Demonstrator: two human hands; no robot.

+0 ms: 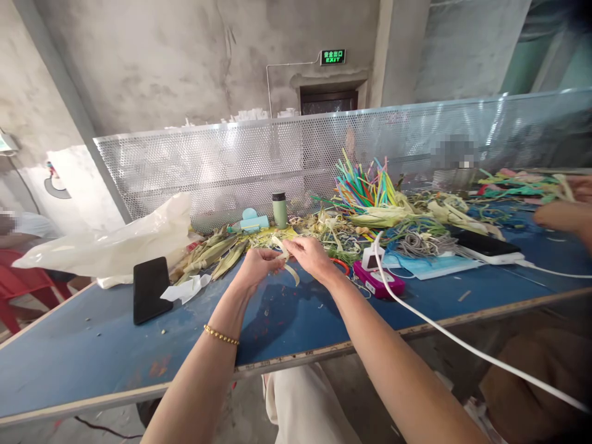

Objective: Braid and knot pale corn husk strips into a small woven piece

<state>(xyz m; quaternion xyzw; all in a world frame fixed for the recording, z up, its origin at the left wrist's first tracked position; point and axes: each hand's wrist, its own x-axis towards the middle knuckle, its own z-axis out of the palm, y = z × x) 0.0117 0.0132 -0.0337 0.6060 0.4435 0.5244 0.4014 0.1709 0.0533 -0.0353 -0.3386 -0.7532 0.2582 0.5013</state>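
Note:
Both my hands are raised over the blue table (92,351) and pinch the same pale strip of corn husk (290,270). My left hand (257,266), with a gold bead bracelet on its wrist, grips the strip's left part. My right hand (309,256) pinches it from the right, and a loose end of the strip curls down below the fingers. Behind my hands lies a heap of green and yellow corn husks (217,253).
A black phone (151,288) and crumpled paper (187,288) lie at left, beside a large plastic bag (120,243). A green cup (280,209), coloured strips (365,185), a pink device (379,280) with white cable (462,345) and another person's hand (562,213) are at right. A perforated metal screen (324,154) backs the table.

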